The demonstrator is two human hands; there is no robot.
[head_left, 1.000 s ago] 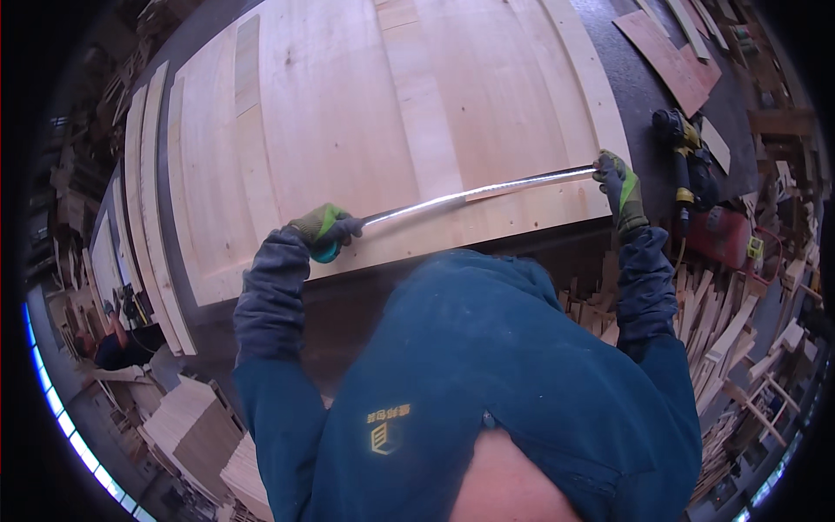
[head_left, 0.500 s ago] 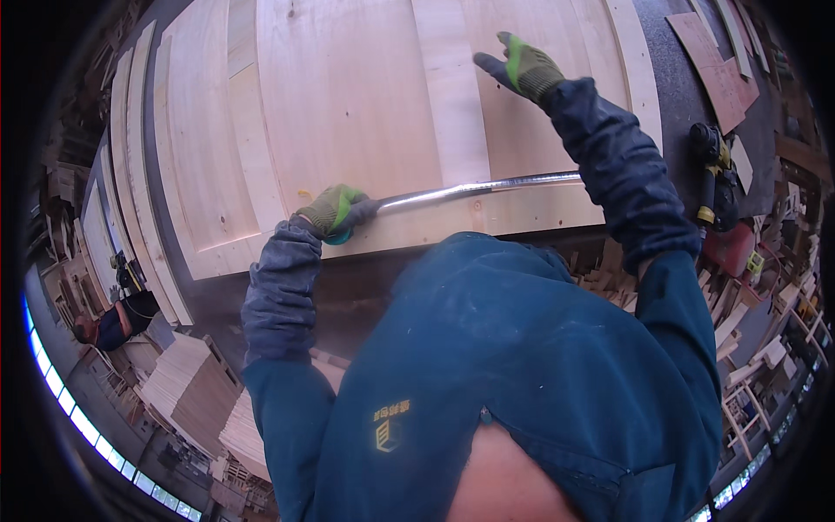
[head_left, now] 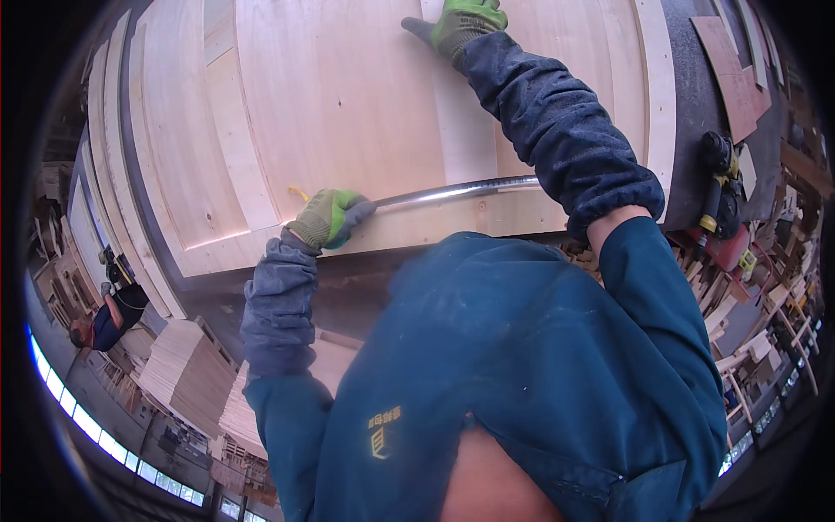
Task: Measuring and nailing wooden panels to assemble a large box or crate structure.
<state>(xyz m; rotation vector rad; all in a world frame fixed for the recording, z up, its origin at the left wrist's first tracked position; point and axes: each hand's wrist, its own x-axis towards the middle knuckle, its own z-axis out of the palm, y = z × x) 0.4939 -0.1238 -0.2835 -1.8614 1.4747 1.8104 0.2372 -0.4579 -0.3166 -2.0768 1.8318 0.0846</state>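
Observation:
My left hand (head_left: 326,217), in a grey-green glove, is closed on a tape measure with a teal case at the panel's near edge. Its silver blade (head_left: 439,193) runs rightward across the lower part of a pale wooden panel (head_left: 309,113) and passes out of sight behind my right forearm. My right hand (head_left: 461,26), gloved likewise, reaches over the upper middle of the panel with thumb stretched out and fingers apart; I see nothing held in it. A small yellow piece (head_left: 296,191) shows beside my left hand.
Long boards (head_left: 117,174) lie left of the panel. At the right are a power tool (head_left: 718,183), thin sheets (head_left: 735,87) and a red case (head_left: 731,244). A co-worker (head_left: 104,322) stands at the far left. Stacked panels (head_left: 183,374) and offcuts lie below the bench.
My right hand has left the blade's right end and moved up and leftward across the panel. My left hand still holds the tape, slightly higher in view.

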